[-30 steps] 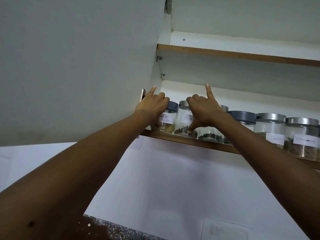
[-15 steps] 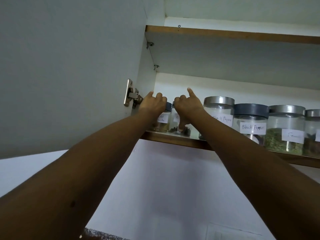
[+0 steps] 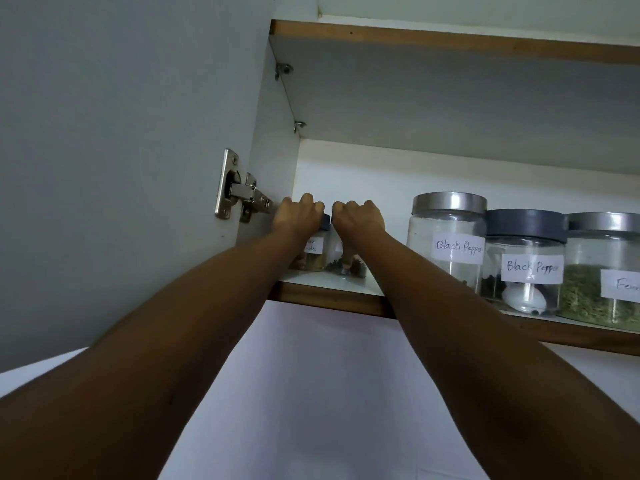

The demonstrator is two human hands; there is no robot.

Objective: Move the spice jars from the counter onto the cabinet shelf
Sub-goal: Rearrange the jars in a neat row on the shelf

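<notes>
1. As we reached up at mid-frame, our left hand (image 3: 297,216) curled its fingers over a dark-lidded jar (image 3: 314,252), and our right hand (image 3: 358,218) curled over the neighbouring jar (image 3: 348,266).
2. Both jars stood on the shelf (image 3: 329,301), left of centre.
3. We judged them to be glass: rigid, slick, breakable and light. Gripping round the lid seemed safest.

left hand (image 3: 297,216), right hand (image 3: 358,220): both curled
</notes>
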